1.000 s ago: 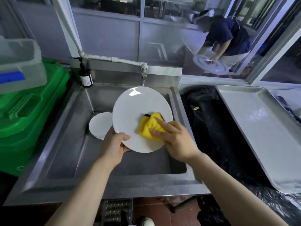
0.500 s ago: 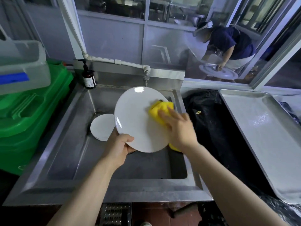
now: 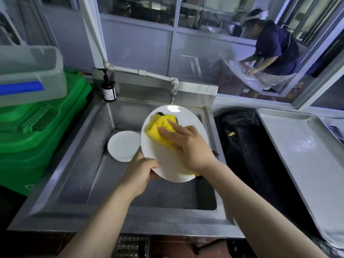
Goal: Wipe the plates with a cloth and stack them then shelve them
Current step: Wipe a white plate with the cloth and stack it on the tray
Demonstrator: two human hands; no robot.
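Head view shows the left hand (image 3: 138, 171) gripping the near rim of a large round white plate (image 3: 168, 164) tilted over the stainless steel sink (image 3: 78, 175), thumb curled onto its face, while the right hand (image 3: 188, 144) presses a crumpled yellow cloth (image 3: 158, 129) against the plate with fingers straight and close together. Just left of those fingertips, a stack of smaller white plates (image 3: 123, 146) sits on the sink floor; beyond them hangs a metal tap (image 3: 173, 94), with a brown pump bottle (image 3: 108, 90) farther left. Well right of the fingers lie black plastic sheeting (image 3: 242, 146) and a metal tray (image 3: 307, 164).
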